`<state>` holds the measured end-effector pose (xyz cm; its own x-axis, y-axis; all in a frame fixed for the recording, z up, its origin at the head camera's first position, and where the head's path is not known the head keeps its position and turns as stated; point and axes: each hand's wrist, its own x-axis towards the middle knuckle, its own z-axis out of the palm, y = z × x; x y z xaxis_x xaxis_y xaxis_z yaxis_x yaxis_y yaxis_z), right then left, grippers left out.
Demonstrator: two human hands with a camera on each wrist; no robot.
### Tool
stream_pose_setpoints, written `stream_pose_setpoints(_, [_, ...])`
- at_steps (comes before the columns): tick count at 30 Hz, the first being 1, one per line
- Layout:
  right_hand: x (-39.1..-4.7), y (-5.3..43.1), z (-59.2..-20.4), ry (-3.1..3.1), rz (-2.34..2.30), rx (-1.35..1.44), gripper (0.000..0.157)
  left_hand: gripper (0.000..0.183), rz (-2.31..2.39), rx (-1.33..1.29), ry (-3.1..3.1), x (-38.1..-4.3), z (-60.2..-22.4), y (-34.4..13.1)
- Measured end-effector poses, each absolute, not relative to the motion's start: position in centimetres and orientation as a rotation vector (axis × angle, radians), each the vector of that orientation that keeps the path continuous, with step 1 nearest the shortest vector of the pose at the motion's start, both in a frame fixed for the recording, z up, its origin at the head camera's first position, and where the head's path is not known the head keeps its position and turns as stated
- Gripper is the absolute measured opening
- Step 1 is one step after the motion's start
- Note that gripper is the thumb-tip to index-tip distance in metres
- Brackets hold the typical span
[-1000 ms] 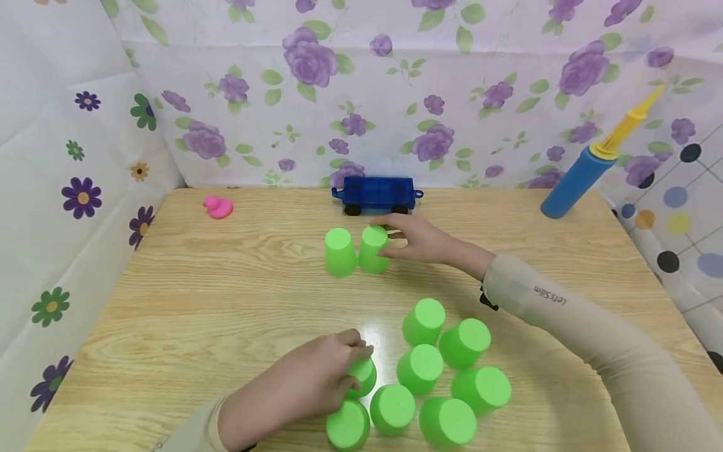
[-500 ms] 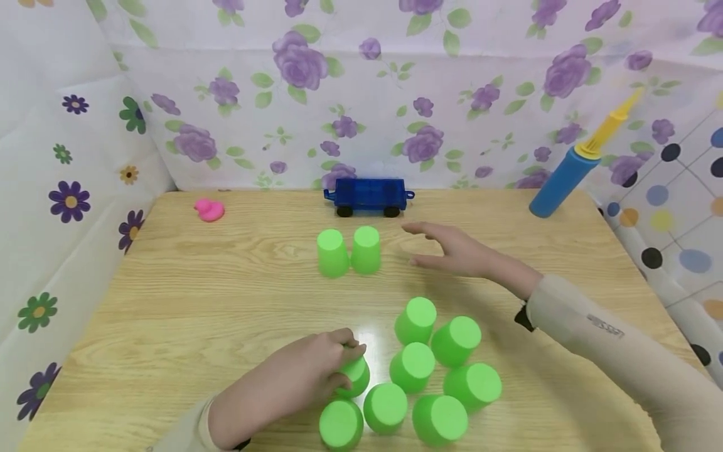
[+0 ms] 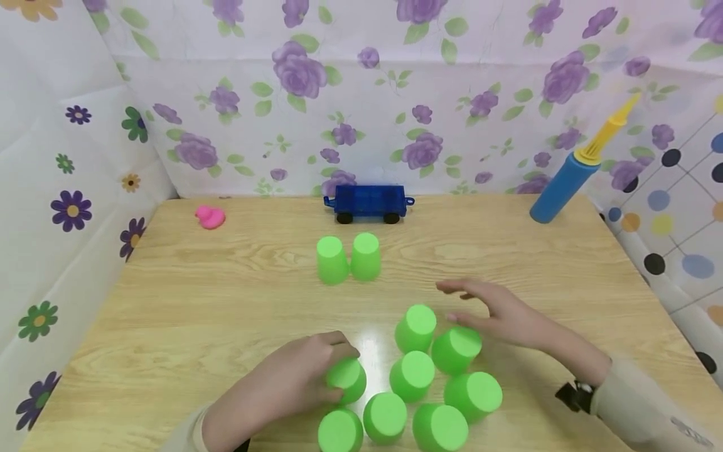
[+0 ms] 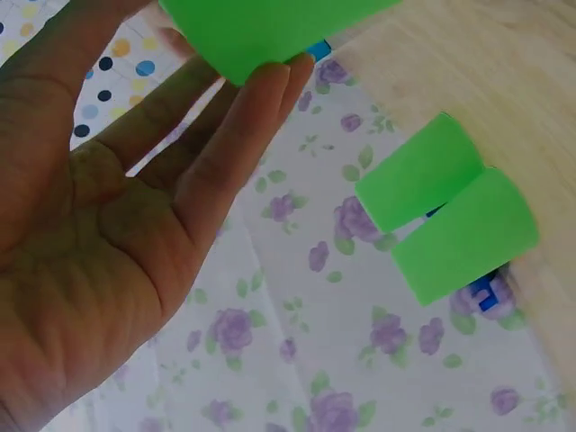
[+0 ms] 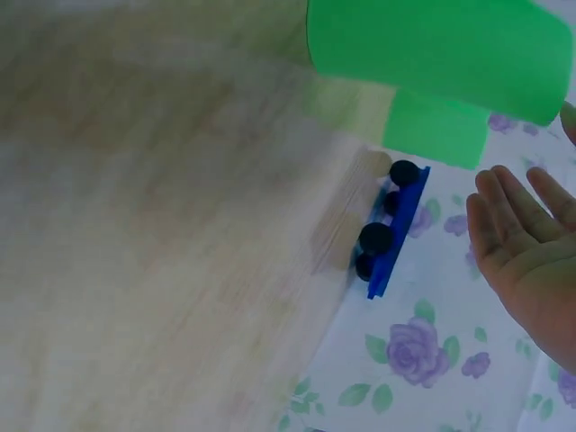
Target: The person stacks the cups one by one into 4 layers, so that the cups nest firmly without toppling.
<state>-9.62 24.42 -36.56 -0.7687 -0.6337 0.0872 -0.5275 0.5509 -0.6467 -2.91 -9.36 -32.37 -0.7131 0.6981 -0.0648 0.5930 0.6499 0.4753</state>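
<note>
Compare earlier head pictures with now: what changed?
The right-hand grip has left the far pair's right cup, moving rightward and back toward the person, and now hovers by the near cups. The left-hand grip stays on its green cup; the far pair and blue wagon stand as before.

Tapered brt-green cups [image 3: 412, 376] were plain; boxy dk-blue toy wagon [image 3: 369, 201] had round blk wheels [image 3: 345, 218]; flat lt-tan wood tabletop [image 3: 226, 301] was grained; upright white sheet [image 3: 384, 31] had purple roses [image 3: 299, 72] & grn leaves [image 3: 263, 91].

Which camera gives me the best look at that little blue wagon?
The head view: the blue wagon shows whole, unblocked. The right wrist view shows it slanted, wheels visible; the left wrist view, only bits behind two green cups.
</note>
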Motion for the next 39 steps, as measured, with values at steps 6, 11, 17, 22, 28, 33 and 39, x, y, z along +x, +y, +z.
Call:
stream_pose_setpoints(6, [-6.7,25.7,-36.0,2.672,-0.834,-0.950,0.048,0.044,0.772,0.931,2.750,-4.1,-32.3,-9.7])
stream_pose_setpoints(11, [-5.2,26.4,-36.0,2.701,-0.817,-0.919,0.048,0.044,0.868,0.933,2.797,-6.2,-31.3,-9.4])
stream_pose_setpoints(17, [-3.5,26.8,-37.1,2.709,-0.903,-0.946,0.055,0.044,0.943,1.039,2.808,-8.7,-30.5,-8.3])
stream_pose_setpoints(22, [-3.1,26.6,-37.5,2.753,-1.000,-0.920,0.055,0.045,0.950,1.087,2.810,-10.8,-29.8,-7.1])
stream_pose_setpoints(28, [-3.9,26.3,-37.5,2.735,-1.027,-0.935,0.054,0.044,0.946,1.115,2.778,-13.6,-29.4,-5.3])
stream_pose_setpoints(33, [-4.6,26.1,-37.6,2.697,-1.040,-0.925,0.059,0.045,0.887,1.108,2.820,-15.5,-29.5,-3.9])
stream_pose_setpoints(39, [-5.1,26.2,-37.7,2.688,-0.993,-0.951,0.055,0.047,0.853,1.023,2.771,-17.7,-30.0,-2.6])
